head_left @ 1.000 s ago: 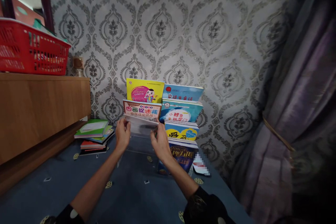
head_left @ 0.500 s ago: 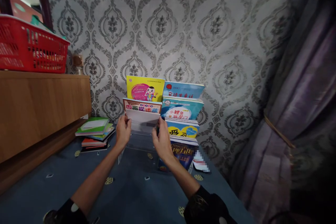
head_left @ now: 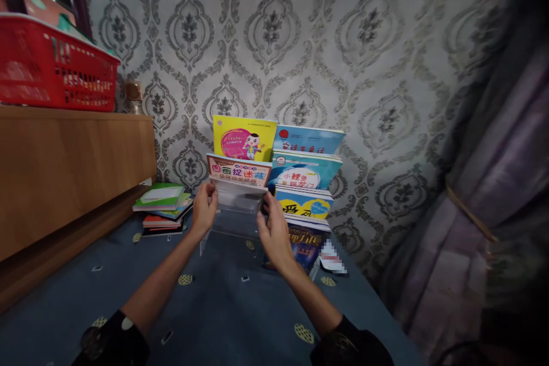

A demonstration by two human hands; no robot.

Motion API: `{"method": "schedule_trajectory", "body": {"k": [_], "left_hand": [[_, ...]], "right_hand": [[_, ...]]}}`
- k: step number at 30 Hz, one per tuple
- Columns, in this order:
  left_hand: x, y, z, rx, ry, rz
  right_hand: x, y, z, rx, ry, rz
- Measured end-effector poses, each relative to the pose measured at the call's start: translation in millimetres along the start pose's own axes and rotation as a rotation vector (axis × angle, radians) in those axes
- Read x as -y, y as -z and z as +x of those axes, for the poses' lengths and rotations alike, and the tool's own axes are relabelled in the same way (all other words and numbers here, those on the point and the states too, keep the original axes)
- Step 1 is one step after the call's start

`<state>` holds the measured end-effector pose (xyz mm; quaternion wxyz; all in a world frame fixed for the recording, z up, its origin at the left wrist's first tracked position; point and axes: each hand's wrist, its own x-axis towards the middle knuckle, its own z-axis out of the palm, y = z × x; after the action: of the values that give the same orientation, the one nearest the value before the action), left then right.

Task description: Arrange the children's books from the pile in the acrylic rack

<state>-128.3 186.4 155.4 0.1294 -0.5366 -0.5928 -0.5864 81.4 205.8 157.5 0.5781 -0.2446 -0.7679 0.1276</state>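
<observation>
At the clear rack [head_left: 227,234], left hand [head_left: 205,210] and right hand [head_left: 274,230] fingers grip a white book [head_left: 240,199]; slippage risks toppling neighbouring books [head_left: 302,174].

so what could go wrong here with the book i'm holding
The pale book is held only at its side edges by the left hand and right hand; it could bow or slip from the grip. It might also catch on the clear rack or nudge the red-titled book behind it.

Left hand [head_left: 205,210] on bare forearm angled toward 1 o'clock, right hand [head_left: 273,233] at its 4 o'clock on forearm angled toward 11, palms facing, fingers pinched closed.
</observation>
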Motion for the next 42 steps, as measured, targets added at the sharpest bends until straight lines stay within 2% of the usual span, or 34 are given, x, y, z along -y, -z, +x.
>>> {"method": "schedule_trajectory", "body": {"k": [4,8,13,17,20,24,33,37,42], "left_hand": [[18.8,13.9,-15.6,0.052,-0.010,0.130],[55.6,37.9,-25.4,0.111,0.051,0.319],[114.6,68.4,-14.1,0.194,0.163,0.592],[151.0,85.2,-1.2,0.303,0.192,0.778],[166.6,91.6,8.1,0.407,0.148,0.860],[177.2,93.7,23.2,0.549,0.073,0.923],[180.8,98.8,44.6,0.841,-0.111,1.004],[175.7,98.7,44.2,0.896,-0.166,1.033],[167.2,98.0,42.2,0.861,-0.182,1.080]], "right_hand": [[4.6,4.4,-30.9,0.052,-0.060,0.048],[4.0,0.5,-90.0,0.183,-0.146,0.042],[-13.9,-8.2,-165.2,0.360,-0.206,0.013],[-30.0,-10.4,-195.8,0.447,-0.191,-0.039],[-33.5,-10.0,-200.1,0.463,-0.182,-0.038],[-29.6,-7.5,-195.1,0.487,-0.187,-0.046],[-23.5,-7.1,-190.2,0.490,-0.207,-0.008],[-22.5,-7.3,-189.4,0.509,-0.234,-0.005],[-20.2,-6.8,-187.2,0.529,-0.259,-0.003]]}}
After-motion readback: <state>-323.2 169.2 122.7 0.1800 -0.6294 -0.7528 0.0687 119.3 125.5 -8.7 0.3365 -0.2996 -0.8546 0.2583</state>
